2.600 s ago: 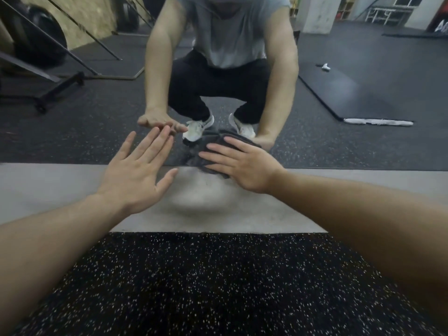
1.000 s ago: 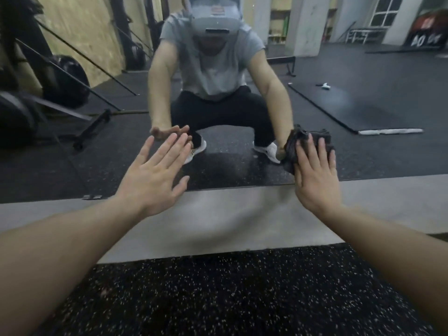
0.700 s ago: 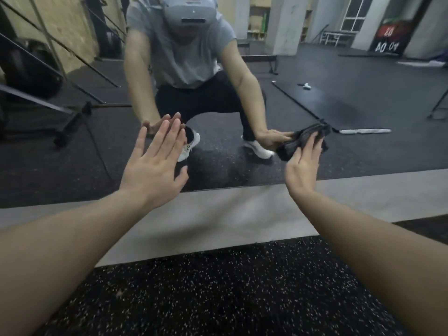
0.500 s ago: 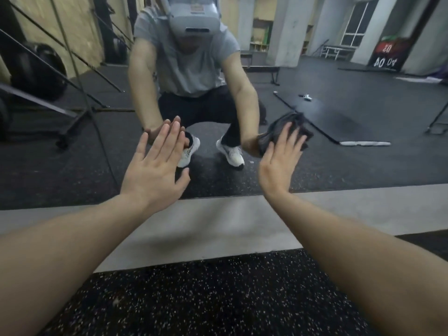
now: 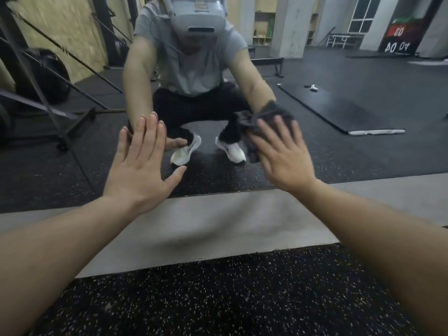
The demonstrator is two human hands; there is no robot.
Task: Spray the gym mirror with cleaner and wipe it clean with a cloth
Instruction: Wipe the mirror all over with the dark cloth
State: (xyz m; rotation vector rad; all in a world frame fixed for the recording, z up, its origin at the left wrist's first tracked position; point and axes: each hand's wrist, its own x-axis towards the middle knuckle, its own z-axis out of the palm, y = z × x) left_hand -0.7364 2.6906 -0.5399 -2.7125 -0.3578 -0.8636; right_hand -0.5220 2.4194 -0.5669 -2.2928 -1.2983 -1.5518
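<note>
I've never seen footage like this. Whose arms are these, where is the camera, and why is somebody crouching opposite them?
There is no machine here, only one person. The camera sits on that person's head and looks forward and down, so the two bare arms reaching in from the bottom are their own. The crouching figure is their reflection in the gym mirror, which rises from a grey ledge above the speckled rubber floor. The left hand is empty, palm flat toward the glass, fingers spread. The right hand presses a dark grey cloth against the mirror to wipe it. Racks, a weight plate and a black mat show only as reflections. No spray bottle is in view.
</note>
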